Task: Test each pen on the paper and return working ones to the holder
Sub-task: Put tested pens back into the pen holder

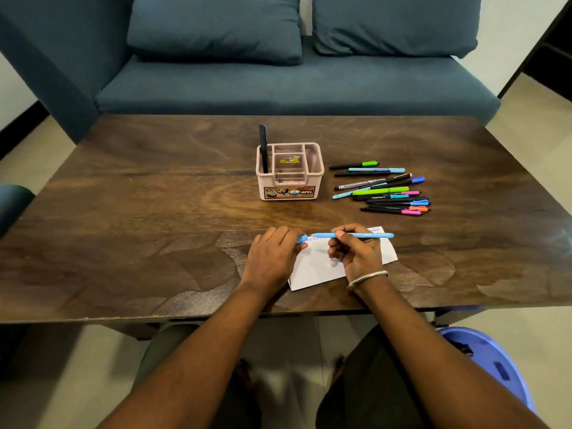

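Holding a light-blue plastic pen (356, 235) level above the white sheet of paper (318, 264), I pinch its barrel in my right hand (356, 258), tip pointing left. My left hand (274, 258) grips the matching light-blue cap (301, 239), just clear of the tip. Small blue scribbles run along the paper's far edge. Beyond it, on the dark wooden table (154, 212), stands the pink plastic holder (290, 171) with one dark pen (263, 147) upright in its left compartment. Just right of the holder lies a loose pile of coloured pens (383, 190).
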